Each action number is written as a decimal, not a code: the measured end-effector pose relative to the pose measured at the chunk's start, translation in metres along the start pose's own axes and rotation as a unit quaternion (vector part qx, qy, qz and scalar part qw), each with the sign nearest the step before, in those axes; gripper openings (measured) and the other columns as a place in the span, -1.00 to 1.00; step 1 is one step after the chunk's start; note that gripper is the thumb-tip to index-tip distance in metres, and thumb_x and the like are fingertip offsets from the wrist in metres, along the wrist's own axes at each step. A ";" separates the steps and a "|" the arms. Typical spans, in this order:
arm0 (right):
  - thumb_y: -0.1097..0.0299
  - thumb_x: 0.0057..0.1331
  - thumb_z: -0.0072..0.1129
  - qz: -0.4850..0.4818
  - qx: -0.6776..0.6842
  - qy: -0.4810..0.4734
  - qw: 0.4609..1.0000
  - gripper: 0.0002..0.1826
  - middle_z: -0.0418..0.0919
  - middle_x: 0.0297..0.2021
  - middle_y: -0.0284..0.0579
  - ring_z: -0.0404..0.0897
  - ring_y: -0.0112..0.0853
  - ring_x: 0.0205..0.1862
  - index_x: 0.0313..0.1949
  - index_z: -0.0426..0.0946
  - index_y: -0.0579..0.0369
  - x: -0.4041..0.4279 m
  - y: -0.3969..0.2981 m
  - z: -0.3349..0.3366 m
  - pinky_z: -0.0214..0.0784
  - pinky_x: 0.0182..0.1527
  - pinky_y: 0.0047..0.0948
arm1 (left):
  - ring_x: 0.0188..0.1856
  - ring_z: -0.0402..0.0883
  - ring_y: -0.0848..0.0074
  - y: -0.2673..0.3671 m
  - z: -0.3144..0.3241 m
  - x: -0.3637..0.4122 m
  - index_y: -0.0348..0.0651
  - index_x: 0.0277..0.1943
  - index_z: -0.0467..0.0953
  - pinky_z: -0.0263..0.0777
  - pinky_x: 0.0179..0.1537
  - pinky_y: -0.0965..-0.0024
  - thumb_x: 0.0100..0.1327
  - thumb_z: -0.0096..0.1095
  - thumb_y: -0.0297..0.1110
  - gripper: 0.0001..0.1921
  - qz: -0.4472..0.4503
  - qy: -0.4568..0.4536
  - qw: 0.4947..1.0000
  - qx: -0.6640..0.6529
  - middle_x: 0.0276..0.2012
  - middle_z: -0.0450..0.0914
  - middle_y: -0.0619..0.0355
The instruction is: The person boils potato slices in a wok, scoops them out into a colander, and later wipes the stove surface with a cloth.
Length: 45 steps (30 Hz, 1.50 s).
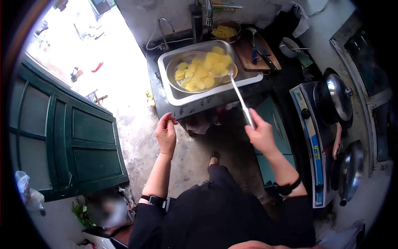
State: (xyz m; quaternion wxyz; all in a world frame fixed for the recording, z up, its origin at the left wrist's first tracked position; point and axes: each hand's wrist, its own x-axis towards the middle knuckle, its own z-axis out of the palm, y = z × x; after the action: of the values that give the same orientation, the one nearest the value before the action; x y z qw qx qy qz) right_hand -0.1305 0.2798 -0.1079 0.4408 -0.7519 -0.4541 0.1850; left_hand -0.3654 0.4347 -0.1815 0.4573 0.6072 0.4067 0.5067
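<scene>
My right hand point(261, 132) grips the long metal handle of a skimmer point(238, 88). On its round head lies a heap of yellow slices point(217, 62) that look like potato; they are blurred. The skimmer head is over the right side of a metal colander point(170, 70), which holds more slices point(192, 74). The colander sits in a sink point(183, 101) with a pale rim. Away from the sink's front edge, my left hand point(166, 133) hangs in the air with its fingers curled in, and nothing shows in it.
Behind the sink stand a tap point(209, 15) and a pot point(231, 39) of yellow strips. To the right, a cutting board point(245, 63) carries a black-handled knife point(269, 62) and a blue-handled ladle point(254, 54). A gas stove point(311, 124) holds lidded pans; a green door point(84, 133) stands left.
</scene>
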 end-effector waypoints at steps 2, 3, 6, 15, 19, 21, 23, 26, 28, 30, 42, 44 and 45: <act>0.49 -0.03 0.03 -0.083 -0.093 -0.006 0.992 -0.43 0.44 -0.52 0.14 0.45 0.00 -0.49 0.06 0.24 0.13 0.019 0.017 0.022 0.31 -0.40 -0.18 | -0.38 0.47 0.61 -0.005 -0.010 0.014 -0.35 -0.13 0.37 0.36 -0.29 0.60 0.18 -0.13 -0.60 -0.79 -0.018 0.004 1.000 0.024 -0.39 0.48 0.14; 0.50 -0.04 0.04 -0.136 -0.123 -0.004 0.983 -0.42 0.43 -0.50 0.12 0.43 0.03 -0.45 0.06 0.23 0.13 0.027 0.029 0.033 0.30 -0.38 -0.14 | -0.38 0.47 0.61 -0.009 -0.016 0.022 -0.35 -0.12 0.37 0.36 -0.29 0.60 0.19 -0.14 -0.60 -0.79 -0.034 0.009 0.999 0.033 -0.38 0.47 0.14; 0.57 -0.06 0.01 -0.104 -0.187 -0.027 0.976 -0.43 0.40 -0.52 0.04 0.44 -0.08 -0.45 0.05 0.25 0.12 0.039 0.028 0.036 0.31 -0.42 -0.26 | -0.39 0.48 0.63 -0.026 -0.034 0.044 -0.34 -0.10 0.36 0.34 -0.41 0.64 0.19 -0.14 -0.58 -0.78 -0.070 0.028 0.996 0.056 -0.36 0.47 0.14; 0.63 -0.08 -0.01 -0.094 -0.200 -0.001 0.975 -0.42 0.40 -0.52 -0.04 0.42 -0.17 -0.55 0.03 0.26 0.12 0.051 0.009 0.037 0.29 -0.49 -0.30 | -0.34 0.53 0.59 -0.064 -0.032 0.118 -0.32 -0.04 0.30 0.35 -0.62 0.65 0.20 -0.10 -0.47 -0.73 -0.128 -0.050 0.986 0.090 -0.28 0.48 0.11; 0.57 -0.07 0.01 -0.046 -0.170 0.033 0.984 -0.45 0.46 -0.37 0.04 0.47 -0.07 -0.39 0.02 0.26 0.15 0.041 -0.002 0.060 0.34 -0.36 -0.25 | -0.33 0.55 0.56 -0.074 -0.020 0.156 -0.33 -0.06 0.31 0.38 -0.63 0.60 0.17 -0.09 -0.45 -0.73 -0.182 -0.120 0.973 0.069 -0.32 0.50 0.06; 0.58 -0.07 0.01 -0.042 -0.216 0.042 0.975 -0.45 0.46 -0.38 0.05 0.47 -0.09 -0.41 0.01 0.25 0.19 0.040 -0.002 0.067 0.35 -0.37 -0.27 | -0.33 0.55 0.54 -0.080 -0.015 0.171 -0.33 -0.04 0.29 0.40 -0.60 0.59 0.17 -0.08 -0.45 -0.72 -0.202 -0.133 0.969 0.044 -0.29 0.50 0.05; 0.57 -0.07 0.01 -0.035 -0.205 0.069 0.976 -0.45 0.45 -0.43 0.04 0.46 -0.11 -0.45 0.01 0.26 0.18 0.042 -0.005 0.073 0.35 -0.38 -0.30 | -0.33 0.55 0.53 -0.089 -0.010 0.181 -0.35 -0.04 0.29 0.41 -0.59 0.59 0.18 -0.08 -0.44 -0.71 -0.203 -0.151 0.967 0.031 -0.26 0.49 0.04; 0.58 -0.06 0.02 0.004 -0.203 0.069 0.977 -0.46 0.41 -0.44 -0.02 0.45 -0.17 -0.49 0.01 0.27 0.15 0.037 -0.007 0.078 0.35 -0.41 -0.33 | -0.35 0.55 0.51 -0.090 -0.005 0.187 -0.37 -0.01 0.26 0.44 -0.58 0.54 0.16 -0.05 -0.44 -0.67 -0.230 -0.205 0.950 0.053 -0.32 0.50 0.02; 0.58 -0.06 0.03 -0.022 -0.241 0.092 0.966 -0.46 0.39 -0.43 -0.05 0.44 -0.19 -0.50 0.01 0.28 0.13 0.033 0.005 0.077 0.35 -0.42 -0.34 | -0.37 0.55 0.46 -0.092 -0.002 0.189 -0.43 -0.01 0.22 0.46 -0.57 0.50 0.15 -0.04 -0.44 -0.64 -0.267 -0.247 0.929 0.069 -0.34 0.50 -0.03; 0.58 -0.05 0.04 -0.073 -0.293 0.095 0.949 -0.45 0.35 -0.37 -0.12 0.44 -0.23 -0.49 0.02 0.29 0.08 0.030 0.018 0.076 0.34 -0.44 -0.35 | -0.37 0.55 0.38 -0.088 -0.002 0.188 -0.49 -0.02 0.19 0.48 -0.51 0.44 0.16 -0.06 -0.43 -0.63 -0.360 -0.272 0.892 0.014 -0.32 0.46 -0.05; 0.47 -0.01 0.09 0.027 -0.198 0.042 0.979 -0.49 0.41 -0.25 -0.03 0.48 -0.11 -0.33 -0.02 0.21 0.06 0.017 0.117 0.098 0.38 -0.33 -0.25 | -0.13 0.45 0.18 -0.111 0.028 0.174 -0.50 -0.03 0.18 0.41 -0.16 0.17 0.23 -0.20 -0.42 -0.68 -0.458 -0.330 0.821 -0.087 -0.14 0.38 -0.21; 0.48 0.00 0.06 0.021 -0.157 0.056 0.986 -0.50 0.42 -0.24 0.01 0.47 -0.07 -0.30 -0.02 0.20 0.09 0.018 0.125 0.098 0.37 -0.31 -0.23 | -0.05 0.38 0.15 -0.137 0.038 0.174 -0.44 0.03 0.14 0.33 -0.07 0.11 0.24 -0.22 -0.42 -0.66 -0.575 -0.217 0.759 -0.213 -0.05 0.32 -0.18; 0.49 0.01 0.04 0.014 -0.125 0.078 0.989 -0.52 0.42 -0.23 0.05 0.46 -0.03 -0.28 -0.02 0.20 0.13 0.021 0.130 0.097 0.36 -0.28 -0.21 | 0.04 0.31 0.13 -0.142 0.044 0.177 -0.39 0.08 0.10 0.25 0.02 0.05 0.25 -0.24 -0.41 -0.63 -0.658 -0.099 0.666 -0.337 0.04 0.25 -0.15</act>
State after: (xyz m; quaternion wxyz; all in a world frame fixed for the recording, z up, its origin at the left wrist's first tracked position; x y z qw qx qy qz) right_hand -0.1173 0.3193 -0.2661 0.3744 -0.8193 -0.4279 0.0737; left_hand -0.2992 0.6331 -0.2786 0.8831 0.0323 0.4541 0.1132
